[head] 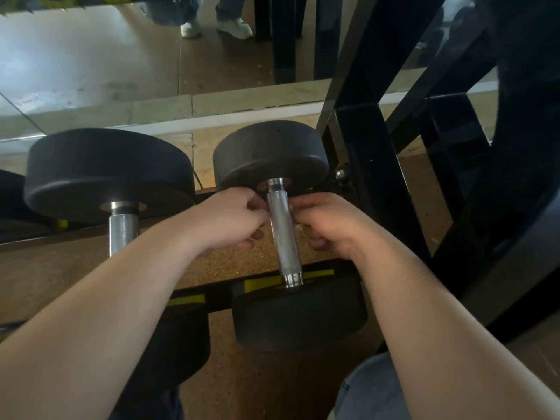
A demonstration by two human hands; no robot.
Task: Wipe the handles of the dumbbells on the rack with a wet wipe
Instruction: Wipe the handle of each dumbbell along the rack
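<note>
Fingers (257,206) curled beside the right dumbbell handle (283,234), gripping we cannot tell what, we are seemingly wiping it; left dumbbell handle (122,231) unattended.

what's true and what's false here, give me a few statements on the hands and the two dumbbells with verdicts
1. The left hand and the right hand are on either side of the smaller dumbbell's handle. True.
2. The left hand grips the larger dumbbell's handle. False: nothing touches that handle.
3. The handle between the hands is knurled bare metal. True.
4. The smaller dumbbell is held up clear of the rack. False: it lies on the rack.
</note>
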